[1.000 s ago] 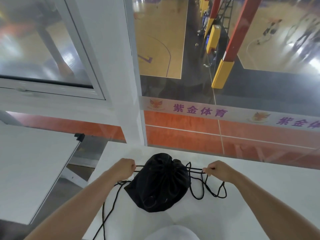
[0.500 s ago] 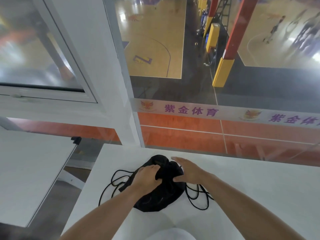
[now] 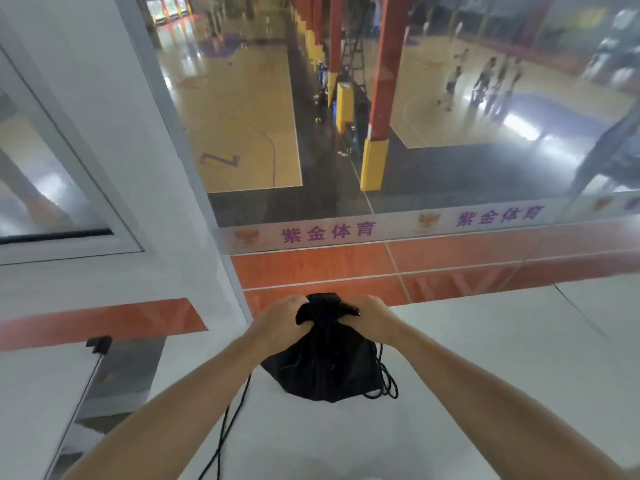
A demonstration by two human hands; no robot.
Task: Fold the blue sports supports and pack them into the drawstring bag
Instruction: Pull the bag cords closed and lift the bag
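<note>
White counter (image 3: 502, 375) against glass; beyond it, wooden basketball courts (image 3: 242, 109), red pillar (image 3: 386, 81) padded yellow, purple-lettered strip (image 3: 329, 233), blurred players (image 3: 485, 81).

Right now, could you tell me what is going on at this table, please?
A person is at a white table beside a window that looks over a sports hall. The left hand and the right hand both grip the gathered neck of a black bag, which sits on the table. Its cords lie loose, looped at the right and trailing off to the left. No blue supports are in view; whether they are inside cannot be seen.
</note>
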